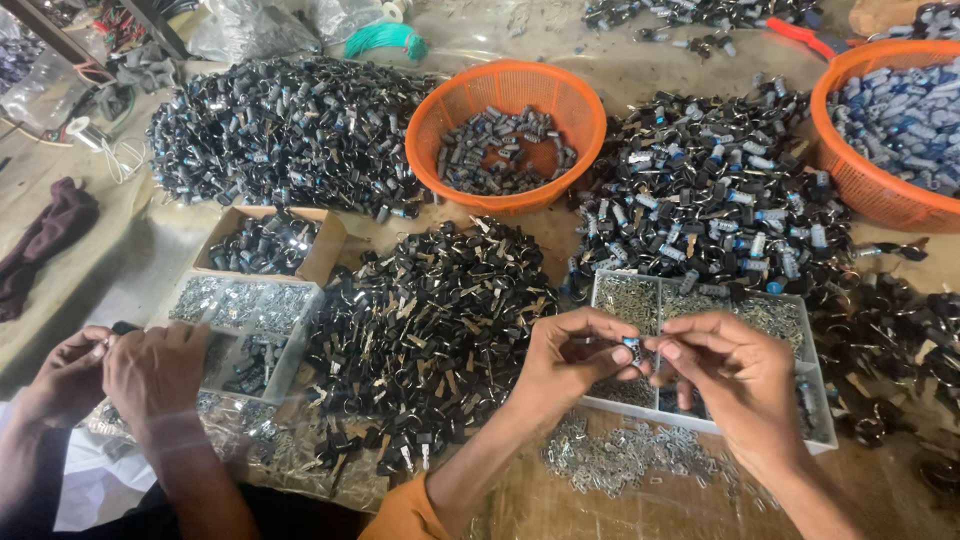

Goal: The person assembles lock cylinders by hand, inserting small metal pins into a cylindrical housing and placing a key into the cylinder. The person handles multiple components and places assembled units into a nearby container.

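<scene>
Your left hand (570,360) and right hand (735,375) pinch a small part of shiny metal with a blue plastic end (632,347). Under them you see a white divided tray of smooth plastic (822,425) holding bright silvery metal bits. Loose shiny metal pieces (620,460) lie on the rough, dull brown table (880,500). The round orange basket (455,110) is glossy plastic mesh. The big heap of black parts (430,320) looks like shiny plastic with dull brass-coloured metal tabs. The small brown box (325,250) is matt cardboard. The dark red rag (45,240) is soft cloth.
</scene>
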